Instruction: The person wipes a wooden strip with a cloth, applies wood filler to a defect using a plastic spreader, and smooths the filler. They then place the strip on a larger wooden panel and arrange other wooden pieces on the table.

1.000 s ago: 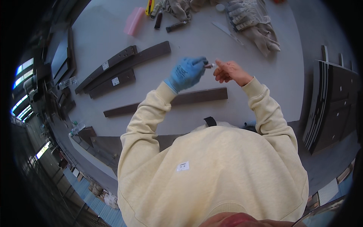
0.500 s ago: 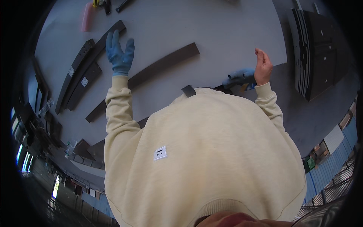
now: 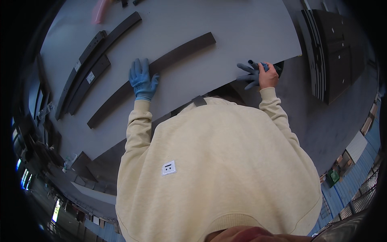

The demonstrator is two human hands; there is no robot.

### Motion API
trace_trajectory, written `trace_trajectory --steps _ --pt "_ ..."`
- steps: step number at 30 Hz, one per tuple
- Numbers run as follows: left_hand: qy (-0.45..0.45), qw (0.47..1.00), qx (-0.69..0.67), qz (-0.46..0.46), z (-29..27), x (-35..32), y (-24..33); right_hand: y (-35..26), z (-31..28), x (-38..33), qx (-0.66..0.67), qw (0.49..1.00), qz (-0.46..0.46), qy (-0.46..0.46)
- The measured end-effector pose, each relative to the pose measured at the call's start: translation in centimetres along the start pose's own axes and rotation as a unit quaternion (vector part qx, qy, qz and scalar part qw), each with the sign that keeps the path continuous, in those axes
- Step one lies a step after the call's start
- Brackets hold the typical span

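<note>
"Two hands: where are they?"

"My left hand [image 3: 142, 80], gloved, lies over the brown strip [image 3: 185, 51], left of centre, fingers extended, grasping nothing. On the right, my bare right hand [image 3: 268, 75] pinches the loose glove [image 3: 254, 75] at the table's [image 3: 258, 28] near edge."

"What could go wrong?"

"If my pinch slackens, the loose glove might drop off. Leaning left could skid the strip; whether I'm pressing, I can't tell."

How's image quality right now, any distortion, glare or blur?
Head view: fisheye distortion seems to bow the long dark board; corners go black; the gray table looks dim; a bright patch glares lower left; left hand and right hand fairly sharp.
</note>
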State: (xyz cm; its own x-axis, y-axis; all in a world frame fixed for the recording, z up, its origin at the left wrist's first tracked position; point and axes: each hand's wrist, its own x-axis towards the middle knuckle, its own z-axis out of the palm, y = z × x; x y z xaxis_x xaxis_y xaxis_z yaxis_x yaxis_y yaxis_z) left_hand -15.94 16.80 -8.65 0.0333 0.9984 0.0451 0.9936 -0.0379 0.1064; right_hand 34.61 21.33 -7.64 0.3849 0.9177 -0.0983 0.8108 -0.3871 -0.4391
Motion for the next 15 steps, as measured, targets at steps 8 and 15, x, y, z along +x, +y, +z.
trace_trajectory --steps 8,15 --pt "-0.145 0.774 -0.616 0.003 -6.8 0.5 15.4 -12.3 -5.4 -7.1 0.203 0.969 -0.103 -0.094" --pt "-0.247 0.457 -0.835 -0.182 -7.5 -0.5 18.4 -11.8 -6.0 -10.4 0.347 0.928 0.007 -0.136"
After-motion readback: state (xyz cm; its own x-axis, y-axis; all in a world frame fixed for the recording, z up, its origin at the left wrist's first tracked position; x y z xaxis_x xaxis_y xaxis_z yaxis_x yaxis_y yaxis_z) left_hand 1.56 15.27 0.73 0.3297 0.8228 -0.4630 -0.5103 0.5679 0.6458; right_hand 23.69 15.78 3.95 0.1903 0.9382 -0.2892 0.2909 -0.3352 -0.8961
